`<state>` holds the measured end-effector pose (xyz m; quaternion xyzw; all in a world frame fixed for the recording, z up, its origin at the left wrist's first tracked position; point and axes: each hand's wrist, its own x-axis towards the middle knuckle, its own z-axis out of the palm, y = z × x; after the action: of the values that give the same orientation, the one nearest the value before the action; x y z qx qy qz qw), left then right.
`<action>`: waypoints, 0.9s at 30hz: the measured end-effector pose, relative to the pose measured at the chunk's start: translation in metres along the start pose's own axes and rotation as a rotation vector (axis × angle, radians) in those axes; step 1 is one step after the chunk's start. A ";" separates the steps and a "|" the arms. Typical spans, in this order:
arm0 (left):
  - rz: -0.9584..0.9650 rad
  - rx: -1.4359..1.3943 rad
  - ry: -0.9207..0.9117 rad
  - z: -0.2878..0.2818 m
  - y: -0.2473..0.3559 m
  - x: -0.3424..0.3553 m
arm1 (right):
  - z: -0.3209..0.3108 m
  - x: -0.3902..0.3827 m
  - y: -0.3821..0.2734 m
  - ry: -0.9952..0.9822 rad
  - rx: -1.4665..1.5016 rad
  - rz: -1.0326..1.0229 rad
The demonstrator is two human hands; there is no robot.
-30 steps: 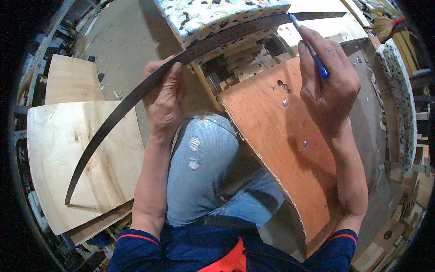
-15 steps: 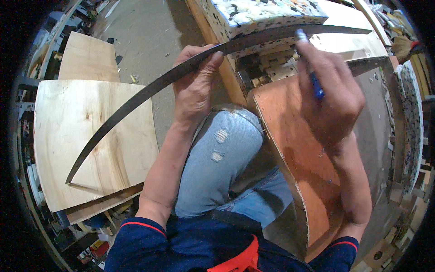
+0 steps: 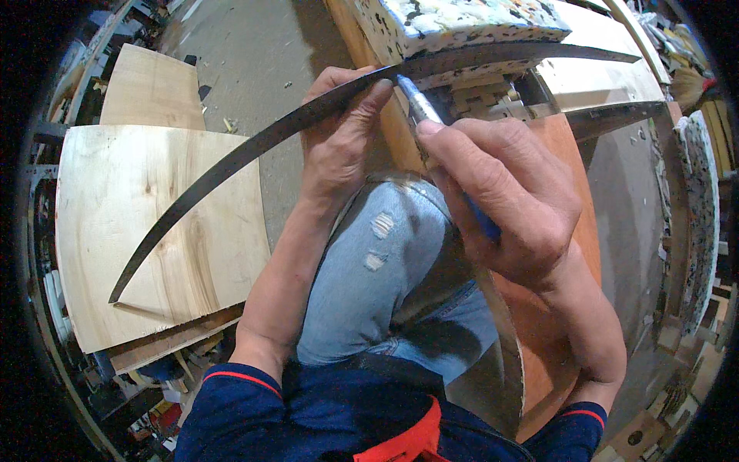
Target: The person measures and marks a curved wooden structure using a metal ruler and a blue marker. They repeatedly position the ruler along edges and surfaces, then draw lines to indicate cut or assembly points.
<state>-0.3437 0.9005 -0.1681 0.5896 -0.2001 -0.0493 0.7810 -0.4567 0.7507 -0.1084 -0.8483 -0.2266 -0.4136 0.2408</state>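
A long, thin, dark metal strip (image 3: 192, 192), which looks like a steel ruler, runs from the left board up across to the far right. My left hand (image 3: 339, 131) grips it near the middle, thumb on its near face and fingers behind. In my right hand (image 3: 512, 189) is a blue and silver pen (image 3: 419, 108), pinched between thumb and fingers. Its blue tip points up-left at the strip, just right of my left thumb; whether it touches I cannot tell. Under my right forearm lies an orange-brown wooden board (image 3: 539, 331) with a curved edge.
A pale wooden board (image 3: 162, 231) lies on the left, with another pale board (image 3: 150, 88) behind it. Ahead, a speckled foam block (image 3: 477, 27) rests by a wooden beam (image 3: 358, 38). My knee in jeans (image 3: 385, 254) is between my arms. Wood scraps fill the right edge.
My right hand has swung left and nearer from the far right part of the strip. The pen tip now sits beside my left thumb. My left hand keeps its grip.
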 end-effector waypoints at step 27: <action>0.033 -0.101 0.014 -0.001 -0.013 0.002 | -0.094 -0.025 0.072 0.170 0.328 0.824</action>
<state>-0.3392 0.8971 -0.1800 0.5466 -0.2014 -0.0423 0.8117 -0.4840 0.6338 -0.0934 -0.7814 0.0880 -0.3101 0.5343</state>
